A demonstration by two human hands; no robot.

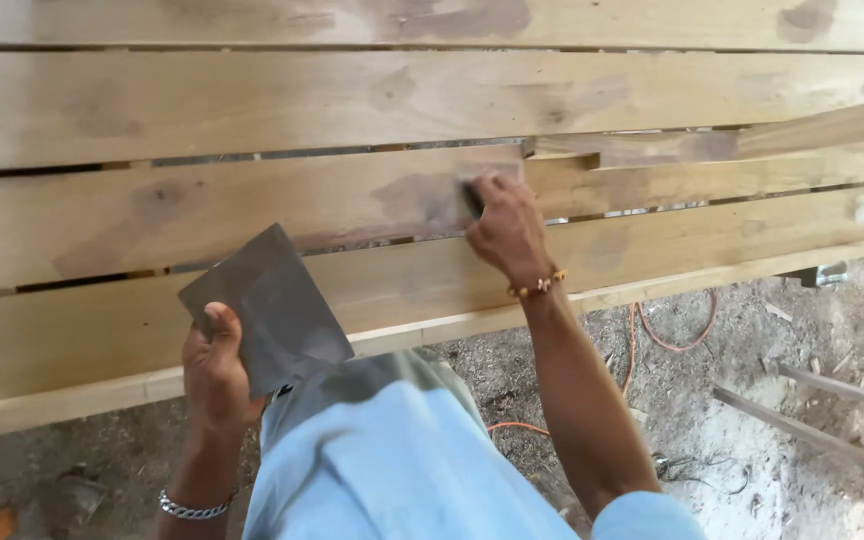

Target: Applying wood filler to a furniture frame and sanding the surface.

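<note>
A light-blue garment (392, 460) fills the foreground. A dark flat sheet (267, 305) is gripped in the left hand (217, 370); a small dark pad (473, 198) is pressed onto the plank (252, 205) by the closed right hand (505, 232). Fingers could be splintered at the gap.

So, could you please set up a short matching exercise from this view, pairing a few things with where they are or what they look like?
Things:
1. left hand
2. right hand
3. orange cable
4. chain bracelet

Descriptions:
A. lies looped on the dirt ground
B. presses a small dark piece against a wooden plank
C. silver, worn on the left wrist
D. holds a flat dark grey sheet

Pairs: 1-D, 2-B, 3-A, 4-C
</note>
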